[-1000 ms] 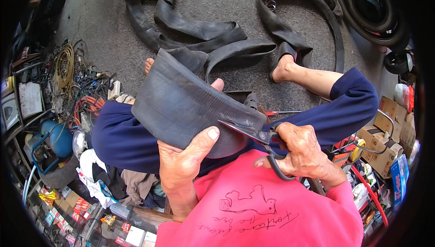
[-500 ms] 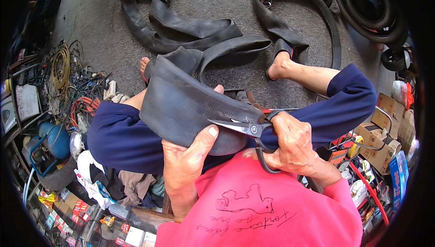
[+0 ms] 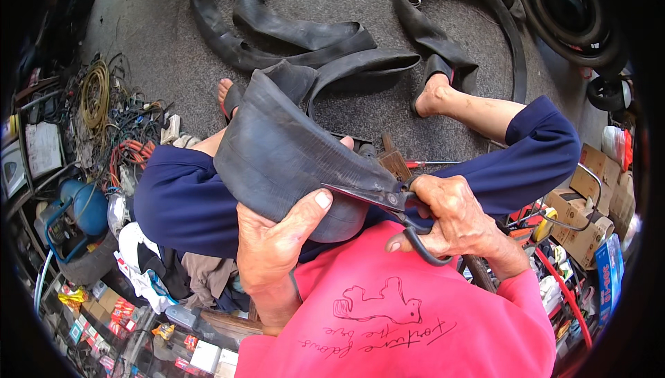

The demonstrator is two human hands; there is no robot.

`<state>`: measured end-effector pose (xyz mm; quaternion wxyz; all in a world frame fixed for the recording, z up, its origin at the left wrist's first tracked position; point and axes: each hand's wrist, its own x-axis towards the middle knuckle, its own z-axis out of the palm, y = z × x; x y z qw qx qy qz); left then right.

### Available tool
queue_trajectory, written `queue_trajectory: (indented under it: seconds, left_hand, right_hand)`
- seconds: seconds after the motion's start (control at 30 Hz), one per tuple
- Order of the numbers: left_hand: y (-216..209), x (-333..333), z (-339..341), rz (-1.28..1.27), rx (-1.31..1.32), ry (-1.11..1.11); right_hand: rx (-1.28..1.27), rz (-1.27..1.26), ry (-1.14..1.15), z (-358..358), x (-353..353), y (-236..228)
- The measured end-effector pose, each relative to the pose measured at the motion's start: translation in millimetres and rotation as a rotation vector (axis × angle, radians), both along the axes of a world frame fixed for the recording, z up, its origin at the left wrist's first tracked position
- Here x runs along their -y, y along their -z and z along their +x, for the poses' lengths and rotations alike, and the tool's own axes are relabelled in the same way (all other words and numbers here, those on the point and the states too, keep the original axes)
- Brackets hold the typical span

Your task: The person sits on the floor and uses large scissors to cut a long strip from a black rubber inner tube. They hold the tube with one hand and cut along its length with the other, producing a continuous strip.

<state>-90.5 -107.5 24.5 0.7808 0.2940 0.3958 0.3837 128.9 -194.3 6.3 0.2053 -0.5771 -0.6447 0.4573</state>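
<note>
A wide strip of black rubber inner tube (image 3: 287, 149) lies across my lap, its far end reaching over the floor. My left hand (image 3: 277, 236) grips its near edge, thumb on top and a fingertip showing at the far side. In my right hand (image 3: 454, 215) is a pair of scissors (image 3: 395, 200) with dark handles, the fingers through the loops. The blades lie across the rubber at its right end, their tips close to my left thumb. How far the blades are apart is hard to make out.
More black inner tube (image 3: 298, 38) lies folded on the grey floor, with another looped length (image 3: 509, 31) farther right. Tyres (image 3: 564, 4) stand at the far right. Tangled cords (image 3: 97, 101) and a blue tank (image 3: 90, 208) are at left. Cardboard boxes (image 3: 589, 208) sit at right.
The scissors and my right hand have moved slightly right and tilted, and the blades look closer together. My left hand has shifted a little left, still gripping the inner tube.
</note>
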Motion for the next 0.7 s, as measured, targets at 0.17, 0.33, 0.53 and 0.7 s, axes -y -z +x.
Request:
queue_trajectory:
  seconds: [0.17,0.33,0.53,0.7]
  left_hand:
    - [-2.5,-0.4,2.9,0.009,-0.028,-0.011]
    - [-3.8,2.3,2.6,-0.008,-0.052,-0.014]
    - [-3.1,4.7,4.0,0.017,-0.085,-0.001]
    - [-0.5,9.5,6.7,0.094,-0.085,-0.007]
  right_hand:
    - [-0.011,-0.041,0.027,-3.8,7.7,1.9]
    - [-0.021,-0.075,0.03,-7.9,7.8,-2.4]
    - [-0.027,-0.121,0.047,-6.6,11.7,-6.2]
    - [-0.024,-0.107,0.044,-9.1,10.2,-11.4]
